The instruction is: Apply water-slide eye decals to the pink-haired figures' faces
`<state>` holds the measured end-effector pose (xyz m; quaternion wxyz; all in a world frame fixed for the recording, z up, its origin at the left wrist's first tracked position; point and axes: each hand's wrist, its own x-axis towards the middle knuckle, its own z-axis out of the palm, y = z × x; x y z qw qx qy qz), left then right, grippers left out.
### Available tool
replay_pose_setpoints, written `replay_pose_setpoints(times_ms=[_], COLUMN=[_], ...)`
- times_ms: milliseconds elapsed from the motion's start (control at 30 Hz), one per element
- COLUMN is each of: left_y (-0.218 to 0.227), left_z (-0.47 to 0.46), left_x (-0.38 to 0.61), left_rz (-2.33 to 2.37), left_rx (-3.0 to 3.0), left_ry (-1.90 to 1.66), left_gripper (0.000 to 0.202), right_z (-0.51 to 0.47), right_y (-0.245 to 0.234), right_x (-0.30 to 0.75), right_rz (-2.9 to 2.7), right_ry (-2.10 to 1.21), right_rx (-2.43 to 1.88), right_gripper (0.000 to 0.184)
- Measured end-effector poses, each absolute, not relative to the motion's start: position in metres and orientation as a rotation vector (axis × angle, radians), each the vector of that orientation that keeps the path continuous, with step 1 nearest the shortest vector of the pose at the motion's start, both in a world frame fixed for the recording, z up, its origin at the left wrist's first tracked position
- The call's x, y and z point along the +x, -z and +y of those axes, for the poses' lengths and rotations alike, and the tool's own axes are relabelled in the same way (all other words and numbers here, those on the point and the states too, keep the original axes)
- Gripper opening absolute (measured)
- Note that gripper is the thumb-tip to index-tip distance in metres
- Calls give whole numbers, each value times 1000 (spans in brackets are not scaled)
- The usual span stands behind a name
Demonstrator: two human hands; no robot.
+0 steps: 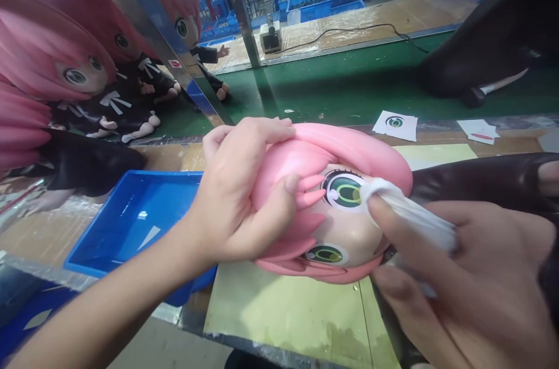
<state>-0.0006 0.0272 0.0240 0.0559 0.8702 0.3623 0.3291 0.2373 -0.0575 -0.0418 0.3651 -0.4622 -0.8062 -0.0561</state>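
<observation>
A large doll [349, 142] with pink hair and green eyes lies on its back, its head toward my left. My left hand [244, 183] grips the pink hair at the top of the head, the thumb lying on the fringe. In my right hand [463, 276] is a bunched white cloth [410, 215], which a fingertip presses at the edge of the doll's upper eye [345, 190]. The lower eye [324, 254] shows beneath some hair strands. Part of the doll's dark body is hidden behind my right hand.
A blue bin [131, 223] stands at left, holding a white scrap. Several similar dolls [91, 72] sit beyond it. Yellowish board [283, 305] lies under the head. An eye decal sheet [395, 126] and a paper with a red mark [478, 131] lie behind. A green conveyor belt [314, 89] runs across.
</observation>
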Motion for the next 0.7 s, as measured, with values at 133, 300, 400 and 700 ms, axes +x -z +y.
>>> replay_pose_setpoints(times_ms=[133, 300, 400, 700], left_y=[-25, -25, -24, -24], left_z=[27, 28, 27, 28], left_x=[1, 1, 0, -3], left_rz=[1124, 1128, 1139, 1117], left_rx=[2652, 2643, 2659, 2710], left_ry=[-976, -987, -985, -978], left_gripper=[32, 31, 31, 30], right_z=[-46, -51, -55, -52], right_y=[48, 50, 48, 40], right_x=[231, 229, 226, 227], right_rz=[-2114, -2104, -2048, -2057], right_ry=[204, 295, 240, 216], right_rx=[-1254, -1278, -1272, -1072], right_gripper=[46, 38, 33, 29])
